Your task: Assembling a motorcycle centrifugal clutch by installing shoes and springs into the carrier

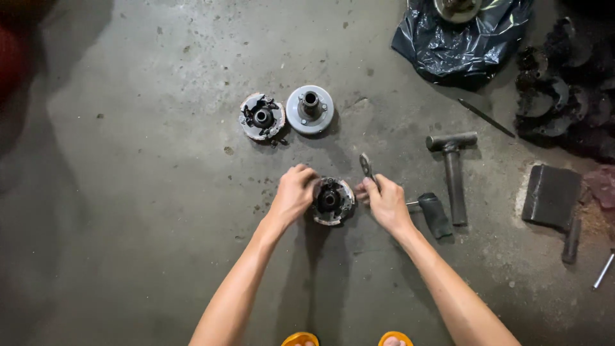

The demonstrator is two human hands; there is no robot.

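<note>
A round, dirty clutch-like metal assembly lies on the concrete floor between my hands. My left hand grips its left rim. To its right, my right hand is closed around a small metal wrench whose head sticks up above my fingers. Farther away on the floor rest a second similar assembly and a grey round metal disc with a centre hub, side by side.
A metal hammer and a black-handled tool lie right of my right hand. A dark plastic bag sits at the top right beside a pile of greasy black parts. A dark block lies far right. My orange sandals show below.
</note>
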